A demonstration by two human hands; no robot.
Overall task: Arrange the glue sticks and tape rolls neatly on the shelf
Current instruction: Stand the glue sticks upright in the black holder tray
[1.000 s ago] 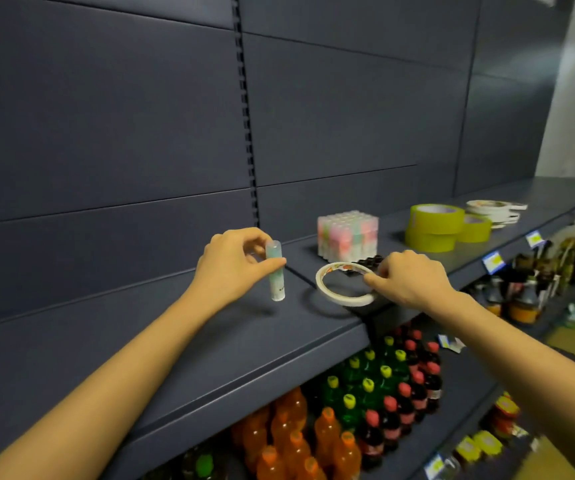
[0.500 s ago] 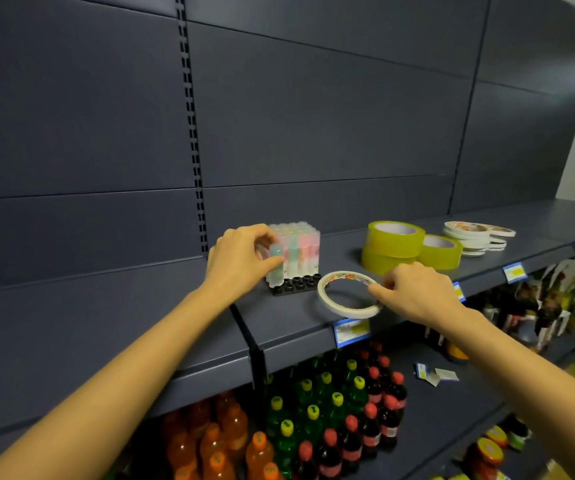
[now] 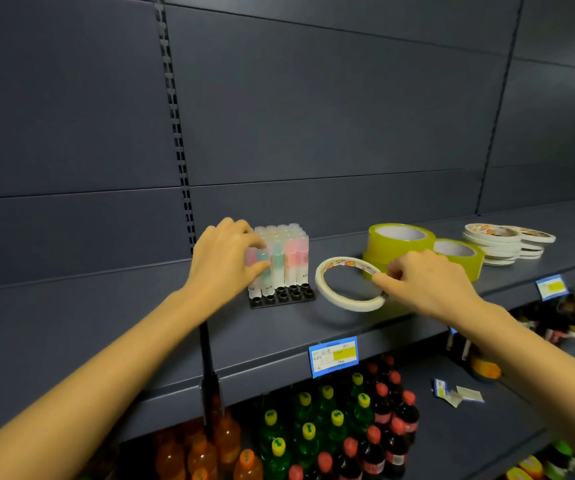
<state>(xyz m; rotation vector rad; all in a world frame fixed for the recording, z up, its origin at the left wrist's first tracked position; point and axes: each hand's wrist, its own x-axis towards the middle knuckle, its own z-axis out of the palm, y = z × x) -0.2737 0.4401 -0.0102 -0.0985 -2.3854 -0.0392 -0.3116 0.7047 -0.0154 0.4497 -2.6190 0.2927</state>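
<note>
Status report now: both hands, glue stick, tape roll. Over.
Left hand grips glue stick at black tray front. Right hand pinches white tape roll, tilted. Yellow tape rolls close behind it; nothing blocking.

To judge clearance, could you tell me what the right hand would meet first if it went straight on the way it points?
Probably the glue sticks in their black tray, reached first by the white tape ring that the right hand pinches; depth is unclear.
</note>
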